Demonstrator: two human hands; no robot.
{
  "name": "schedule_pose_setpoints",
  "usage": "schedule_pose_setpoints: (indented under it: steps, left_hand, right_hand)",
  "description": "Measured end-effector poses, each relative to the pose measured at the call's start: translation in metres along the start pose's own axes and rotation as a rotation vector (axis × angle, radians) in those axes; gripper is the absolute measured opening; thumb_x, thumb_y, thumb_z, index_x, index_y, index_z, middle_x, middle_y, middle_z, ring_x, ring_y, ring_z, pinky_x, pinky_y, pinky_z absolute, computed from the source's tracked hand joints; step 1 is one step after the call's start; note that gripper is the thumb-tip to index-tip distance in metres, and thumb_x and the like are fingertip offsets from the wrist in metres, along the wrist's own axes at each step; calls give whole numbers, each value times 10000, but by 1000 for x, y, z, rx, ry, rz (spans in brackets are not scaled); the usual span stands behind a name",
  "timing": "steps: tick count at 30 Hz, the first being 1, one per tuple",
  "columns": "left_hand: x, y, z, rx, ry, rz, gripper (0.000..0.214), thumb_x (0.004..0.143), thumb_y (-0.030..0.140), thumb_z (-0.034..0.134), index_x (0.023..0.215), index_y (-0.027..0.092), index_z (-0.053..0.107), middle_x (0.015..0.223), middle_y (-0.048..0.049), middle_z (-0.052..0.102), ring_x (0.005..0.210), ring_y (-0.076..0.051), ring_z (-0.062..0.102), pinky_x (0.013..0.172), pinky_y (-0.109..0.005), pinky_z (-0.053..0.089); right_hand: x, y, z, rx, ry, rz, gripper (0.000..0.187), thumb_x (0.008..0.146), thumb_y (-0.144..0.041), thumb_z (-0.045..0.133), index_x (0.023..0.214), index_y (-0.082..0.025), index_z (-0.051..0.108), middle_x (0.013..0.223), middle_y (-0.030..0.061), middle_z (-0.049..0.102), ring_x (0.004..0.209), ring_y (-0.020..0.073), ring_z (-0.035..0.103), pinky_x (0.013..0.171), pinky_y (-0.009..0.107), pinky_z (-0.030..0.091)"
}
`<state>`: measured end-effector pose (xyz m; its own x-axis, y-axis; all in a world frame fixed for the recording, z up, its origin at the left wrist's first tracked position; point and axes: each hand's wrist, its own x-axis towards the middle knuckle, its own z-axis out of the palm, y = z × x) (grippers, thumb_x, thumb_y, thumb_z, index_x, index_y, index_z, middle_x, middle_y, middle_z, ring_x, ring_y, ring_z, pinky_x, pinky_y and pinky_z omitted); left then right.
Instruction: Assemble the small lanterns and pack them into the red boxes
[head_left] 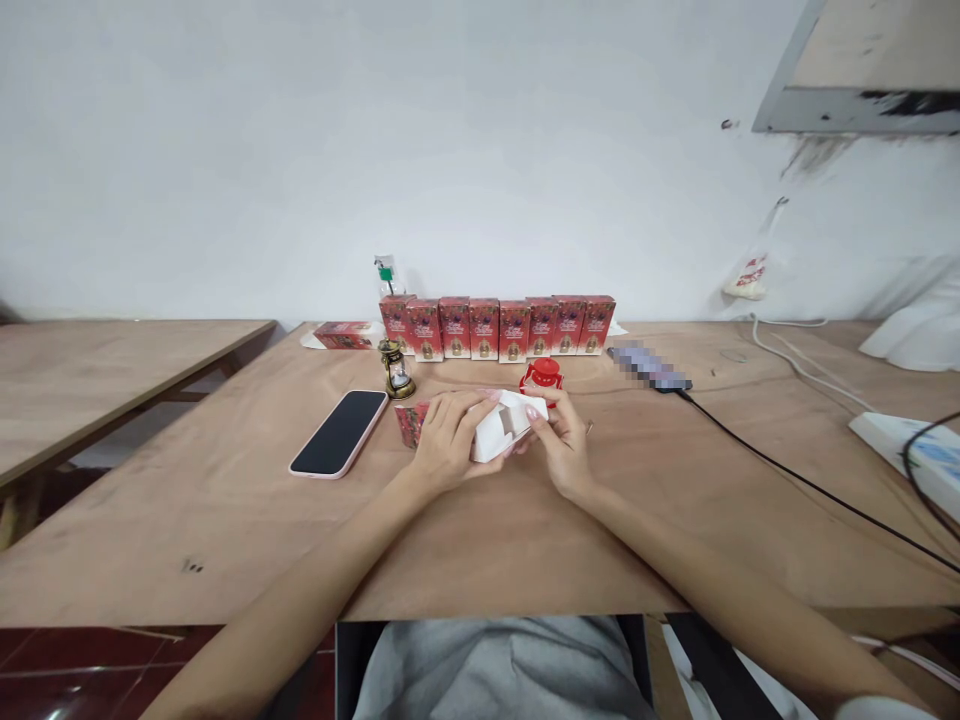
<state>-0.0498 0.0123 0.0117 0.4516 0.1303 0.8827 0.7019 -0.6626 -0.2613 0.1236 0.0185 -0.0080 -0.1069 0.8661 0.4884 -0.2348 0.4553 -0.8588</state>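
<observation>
Tilted on its side just above the table is a small red printed carton (409, 424), its white flapped end turned to the right. My left hand (452, 432) is wrapped over the carton's body. At the white end, my right hand (562, 440) pinches a flap between thumb and fingers. The inside of the carton shows only in part. Right behind the carton stands a small red lantern (545, 374), partly covered by my right hand. A bronze-coloured lantern (395, 370) with a clear glass stands to the left, behind the carton.
Several closed red cartons (484, 330) stand in a row near the wall, with another carton (346, 335) lying left of them. A pink-edged phone (340, 434) lies at left. A second phone (649, 368) with a black cable (795, 478) lies at right, near a white box (907, 460).
</observation>
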Motion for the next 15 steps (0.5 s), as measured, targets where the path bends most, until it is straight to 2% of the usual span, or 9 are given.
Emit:
schedule_pose_setpoints:
  steps: [4, 7, 11, 15]
  left_hand:
    - [1, 0, -2, 8, 22, -9, 484, 747, 352, 652, 1155, 188, 452, 1032, -129, 607, 916, -238, 593, 746, -344, 459]
    - [3, 1, -3, 9, 35, -7, 411, 754, 341, 641, 1096, 198, 464, 1025, -119, 608, 905, -228, 599, 731, -336, 455]
    - [4, 2, -3, 13, 43, -14, 446, 746, 330, 635, 1129, 187, 458, 1025, -127, 611, 903, -233, 605, 721, -339, 458]
    - [3, 2, -2, 11, 34, -4, 497, 736, 325, 634, 1176, 180, 452, 1037, -126, 616, 910, -235, 607, 737, -340, 463]
  right_hand:
    - [-1, -2, -4, -43, -20, -62, 263, 899, -432, 487, 1057, -253, 597, 1010, 31, 647, 635, 121, 616, 545, 275, 553]
    - [-1, -5, -5, -77, -79, -114, 282, 918, -442, 443, 1035, -259, 624, 1050, 35, 646, 793, 153, 630, 653, 305, 561]
    - [0, -7, -2, -150, -119, -153, 259, 879, -441, 530, 1065, -273, 595, 1062, 35, 650, 956, 177, 619, 767, 327, 550]
    - [1, -4, -1, -64, -159, -171, 237, 845, -408, 603, 1032, -269, 559, 1027, 28, 641, 989, 168, 612, 803, 321, 539]
